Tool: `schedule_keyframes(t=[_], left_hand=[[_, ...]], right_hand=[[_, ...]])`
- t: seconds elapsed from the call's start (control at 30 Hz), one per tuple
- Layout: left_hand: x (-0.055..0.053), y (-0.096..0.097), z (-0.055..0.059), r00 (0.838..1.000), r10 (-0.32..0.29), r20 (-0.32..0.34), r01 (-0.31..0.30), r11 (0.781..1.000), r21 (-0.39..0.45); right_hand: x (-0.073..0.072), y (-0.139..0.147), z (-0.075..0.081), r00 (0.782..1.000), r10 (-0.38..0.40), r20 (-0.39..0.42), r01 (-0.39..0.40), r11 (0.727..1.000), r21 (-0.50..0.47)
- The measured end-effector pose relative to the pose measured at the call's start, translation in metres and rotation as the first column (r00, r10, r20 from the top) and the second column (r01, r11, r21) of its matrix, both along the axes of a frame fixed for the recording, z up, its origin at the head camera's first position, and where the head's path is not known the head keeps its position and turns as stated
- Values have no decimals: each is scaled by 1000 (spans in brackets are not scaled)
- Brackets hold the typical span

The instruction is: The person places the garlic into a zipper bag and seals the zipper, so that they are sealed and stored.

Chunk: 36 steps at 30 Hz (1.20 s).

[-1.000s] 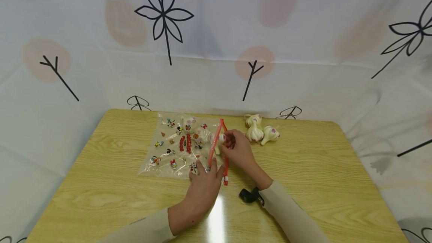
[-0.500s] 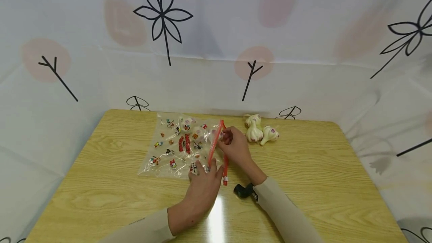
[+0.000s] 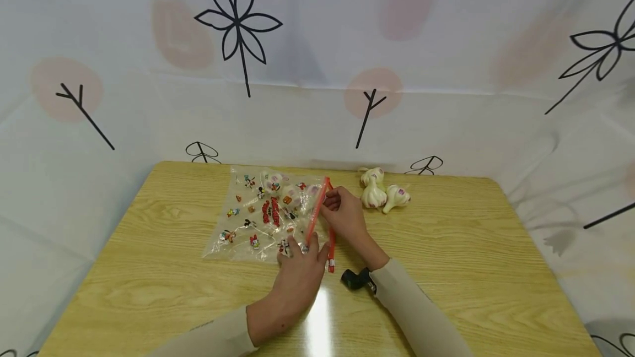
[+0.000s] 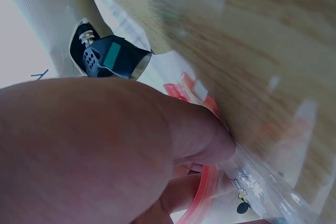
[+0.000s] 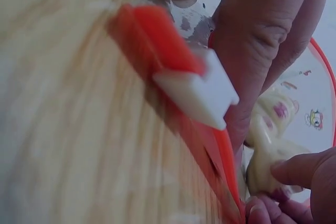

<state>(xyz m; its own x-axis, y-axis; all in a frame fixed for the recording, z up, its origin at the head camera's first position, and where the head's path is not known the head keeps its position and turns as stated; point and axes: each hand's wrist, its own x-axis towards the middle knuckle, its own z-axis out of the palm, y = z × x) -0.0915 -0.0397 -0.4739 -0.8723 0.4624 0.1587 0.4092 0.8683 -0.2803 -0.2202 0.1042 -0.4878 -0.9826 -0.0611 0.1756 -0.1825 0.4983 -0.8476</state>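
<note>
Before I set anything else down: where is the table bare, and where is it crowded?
The widest bare patch of wood-grain tabletop lies right of the three garlic bulbs and the right sleeve. Another lies between the printed zip bag and the tabletop's left edge. Crowded: the bag's red-edged mouth, where the left hand rests and the right hand pinches a garlic bulb.

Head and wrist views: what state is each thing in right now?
Printed bag, lying on the table, mouth open
Red zip, unsealed, strips apart
White slider, at the zip's near end
Garlic bulb, just inside the mouth, held by the right hand
Other bagged bulbs, inside, count unclear
Three loose bulbs, clustered outside
Left hand, pressing the bag's edge
</note>
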Motion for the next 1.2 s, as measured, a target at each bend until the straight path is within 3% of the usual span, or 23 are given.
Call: schedule_keyframes(t=[0.33,0.9,1.07,1.2], left_hand=[[1,-1,-1,1000,-5,-7,5,1000,12],[0,-2,-2,1000,-15,-10,15,1000,16],[0,-2,-1,1000,-12,0,12,1000,17],[1,-2,1,1000,-18,15,17,1000,16]], right_hand=[[-5,-6,-1,1000,-18,5,18,1000,20],[-17,-23,-11,995,-39,-88,40,999,13],[-14,-21,-9,997,-18,-73,20,999,32],[-11,-17,-7,996,54,-73,-48,996,80]])
